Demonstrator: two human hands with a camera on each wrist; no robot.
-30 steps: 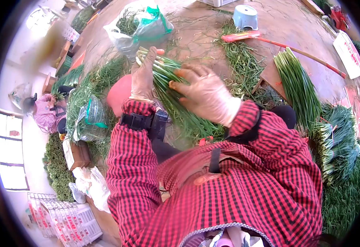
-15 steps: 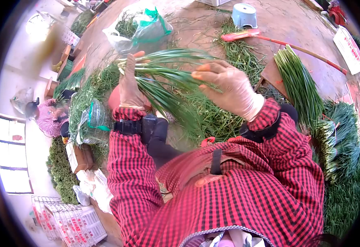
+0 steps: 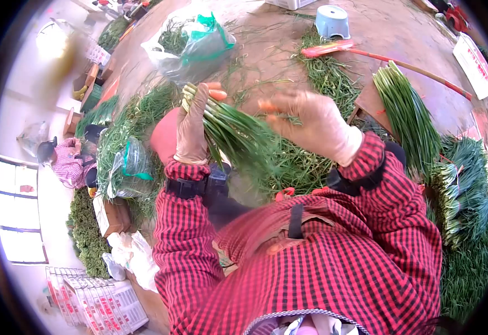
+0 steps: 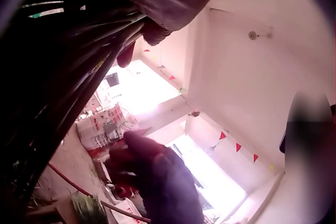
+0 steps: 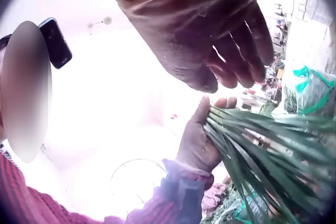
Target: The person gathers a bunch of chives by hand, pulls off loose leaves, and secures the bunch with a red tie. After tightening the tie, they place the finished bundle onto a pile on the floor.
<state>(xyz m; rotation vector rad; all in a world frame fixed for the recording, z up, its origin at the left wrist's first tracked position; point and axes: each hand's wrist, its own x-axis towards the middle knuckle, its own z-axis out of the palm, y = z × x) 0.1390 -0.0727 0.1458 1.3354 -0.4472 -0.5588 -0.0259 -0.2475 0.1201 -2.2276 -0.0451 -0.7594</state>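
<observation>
A bunch of garlic chives [image 3: 235,128] is gripped near its pale stem ends by my gloved left hand [image 3: 192,125]. Its green leaves fan out down and to the right, blurred at the tips. In the right wrist view the left hand [image 5: 197,145] has its thumb over the stems, and the leaves [image 5: 262,145] spread rightward. My gloved right hand [image 3: 319,125] is held just right of the bunch, apart from it, fingers loosely extended and holding nothing. Dark leaves [image 4: 63,71] fill the left side of the left wrist view.
Loose chives [image 3: 302,162] lie on the floor ahead. To the right, a neat bunch [image 3: 405,111] rests on a board, beside tied bundles [image 3: 458,190]. Beyond are a plastic bag [image 3: 193,53], a blue stool [image 3: 332,22] and a red-handled broom [image 3: 411,70]. Another person [image 3: 71,162] sits at left.
The right hand has drawn away from the leaves to the right. My left hand moved left, leaves swinging out sideways, then came back rightward with the leaves drooping down and right.
</observation>
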